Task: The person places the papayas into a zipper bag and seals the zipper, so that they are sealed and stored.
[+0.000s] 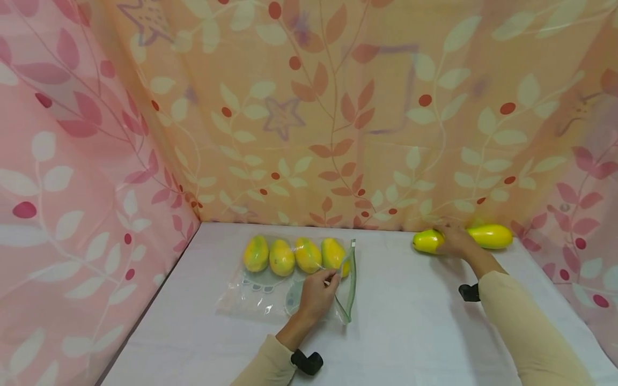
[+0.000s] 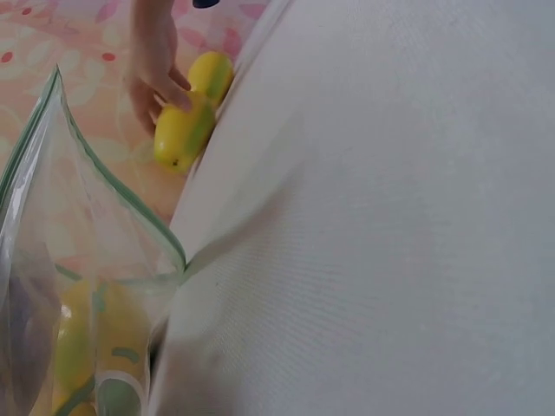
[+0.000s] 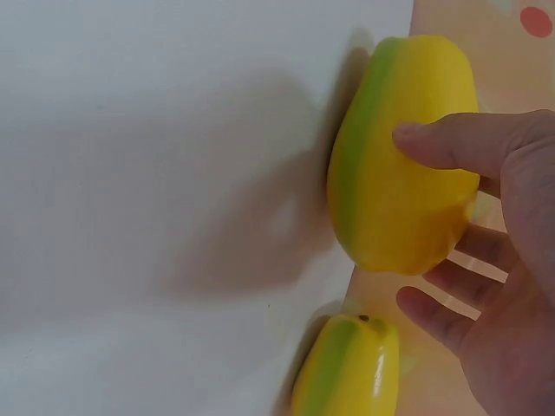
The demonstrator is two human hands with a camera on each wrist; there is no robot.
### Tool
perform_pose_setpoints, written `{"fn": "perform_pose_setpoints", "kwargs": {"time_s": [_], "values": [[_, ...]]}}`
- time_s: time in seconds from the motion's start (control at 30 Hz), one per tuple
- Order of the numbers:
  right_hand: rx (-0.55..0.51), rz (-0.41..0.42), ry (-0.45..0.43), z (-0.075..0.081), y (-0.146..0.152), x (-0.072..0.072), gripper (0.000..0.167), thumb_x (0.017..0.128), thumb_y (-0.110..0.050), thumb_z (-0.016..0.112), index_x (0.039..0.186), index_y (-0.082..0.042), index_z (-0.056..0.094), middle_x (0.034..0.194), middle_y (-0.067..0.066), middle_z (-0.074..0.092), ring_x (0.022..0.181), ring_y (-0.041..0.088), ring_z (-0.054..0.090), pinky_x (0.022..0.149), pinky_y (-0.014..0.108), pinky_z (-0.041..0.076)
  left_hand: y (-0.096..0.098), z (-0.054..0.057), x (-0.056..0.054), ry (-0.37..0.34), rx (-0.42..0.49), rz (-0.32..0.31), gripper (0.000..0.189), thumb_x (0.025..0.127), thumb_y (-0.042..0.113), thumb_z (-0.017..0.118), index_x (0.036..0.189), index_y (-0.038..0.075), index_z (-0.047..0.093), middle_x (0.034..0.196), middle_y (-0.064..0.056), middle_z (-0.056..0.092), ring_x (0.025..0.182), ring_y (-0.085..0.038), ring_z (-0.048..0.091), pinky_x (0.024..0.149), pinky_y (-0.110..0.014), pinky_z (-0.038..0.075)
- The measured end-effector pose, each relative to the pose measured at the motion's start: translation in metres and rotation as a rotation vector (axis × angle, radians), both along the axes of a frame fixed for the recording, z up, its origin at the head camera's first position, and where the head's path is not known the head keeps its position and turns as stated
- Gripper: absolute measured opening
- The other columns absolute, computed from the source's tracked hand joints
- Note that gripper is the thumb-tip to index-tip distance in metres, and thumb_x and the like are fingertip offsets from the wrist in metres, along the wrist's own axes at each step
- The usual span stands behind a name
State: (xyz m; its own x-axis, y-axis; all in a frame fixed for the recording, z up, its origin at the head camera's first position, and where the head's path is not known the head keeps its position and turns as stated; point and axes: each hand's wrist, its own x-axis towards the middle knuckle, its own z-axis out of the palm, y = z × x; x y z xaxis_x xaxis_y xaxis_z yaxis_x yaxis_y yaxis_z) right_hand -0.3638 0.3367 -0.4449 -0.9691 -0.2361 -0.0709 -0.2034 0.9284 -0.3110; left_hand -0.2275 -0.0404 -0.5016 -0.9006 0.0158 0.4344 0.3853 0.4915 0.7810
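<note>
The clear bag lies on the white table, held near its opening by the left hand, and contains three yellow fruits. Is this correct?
Not three: the head view shows four yellow fruits inside the clear bag. The rest is right.

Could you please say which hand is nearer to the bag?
Left: the left hand pinches the bag near its opening; the right hand is farther right, holding a fruit.

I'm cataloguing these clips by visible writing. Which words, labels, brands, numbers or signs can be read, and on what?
None can be read.
Bag: printed shapes, no legible lettering.
Backdrop: leaf pattern, star outlines and other faint purple marks; no readable letters or numbers.
Fruits: no label visible.
Wrist devices: too small to tell.
</note>
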Motion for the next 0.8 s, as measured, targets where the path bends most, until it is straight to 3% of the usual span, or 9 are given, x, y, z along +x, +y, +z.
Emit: {"fn": "perform_pose_setpoints", "kwargs": {"time_s": [0.37,0.8], "values": [[0.001,-0.013,-0.015,-0.003,0.01,0.005,0.075,0.081,-0.021,0.075,0.141,0.008,0.039,0.146,0.037,0.029,0.127,0.056,0.034,0.106,0.07,0.025,0.0,-0.001,0.0,0.001,-0.002,-0.003,0.017,0.09,0.01,0.064,0.101,0.002,0.075,0.085,-0.006,0.075,0.072,-0.01,0.064,0.065,-0.017,0.053],[-0.095,-0.044,-0.062,-0.007,0.017,0.007,0.083,0.08,-0.021,0.077,0.143,0.01,0.033,0.149,0.036,0.025,0.125,0.053,0.035,0.107,0.071,0.025,-0.002,-0.002,0.0,-0.009,0.008,0.004,0.017,0.091,0.011,0.065,0.102,0.002,0.075,0.085,-0.005,0.074,0.071,-0.009,0.063,0.063,-0.017,0.052]]}}
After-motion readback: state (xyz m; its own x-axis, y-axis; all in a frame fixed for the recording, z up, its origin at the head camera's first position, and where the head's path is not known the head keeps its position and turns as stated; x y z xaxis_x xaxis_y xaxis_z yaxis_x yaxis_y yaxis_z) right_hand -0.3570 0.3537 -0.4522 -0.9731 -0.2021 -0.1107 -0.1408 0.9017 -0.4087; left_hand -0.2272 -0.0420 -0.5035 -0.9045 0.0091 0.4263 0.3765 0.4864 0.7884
